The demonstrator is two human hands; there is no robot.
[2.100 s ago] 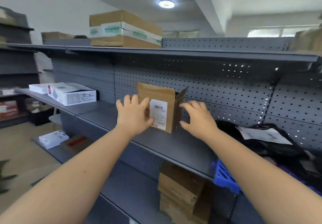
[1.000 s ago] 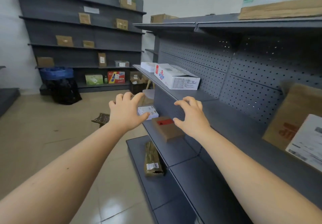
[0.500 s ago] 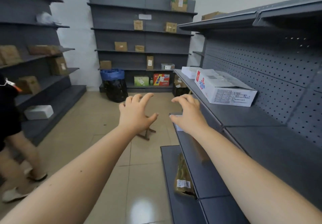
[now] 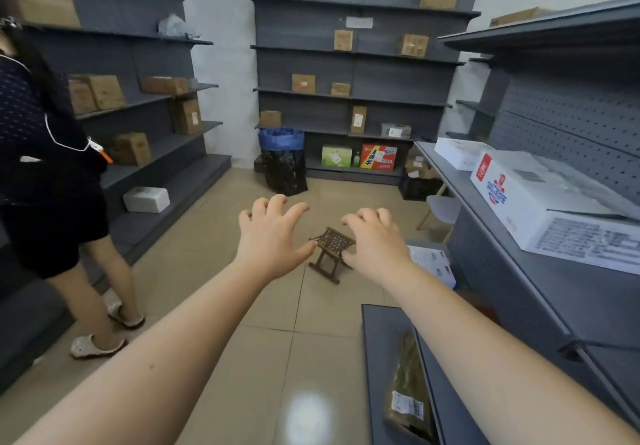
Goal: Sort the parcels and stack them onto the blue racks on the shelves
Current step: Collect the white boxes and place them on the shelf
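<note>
My left hand (image 4: 272,237) and my right hand (image 4: 375,242) are stretched out in front of me over the tiled aisle, fingers spread, holding nothing. A large white printed box (image 4: 540,209) lies on the grey shelf (image 4: 571,292) to my right, with a smaller white box (image 4: 459,152) beyond it. A flat brown parcel with a label (image 4: 407,392) lies on the bottom shelf at lower right. Cardboard parcels stand on the far shelving (image 4: 356,64) and the left shelving (image 4: 104,93). No blue rack is in view.
A person in dark clothes and sandals (image 4: 52,181) stands close on the left. A small wooden folding stool (image 4: 330,249) sits on the floor ahead. A black bin with a blue liner (image 4: 282,160) stands by the far shelves.
My view has swung left, from the shelf where I let go of a brown box to the aisle. Both hands stay raised and empty. The person on the left has come further into view.
</note>
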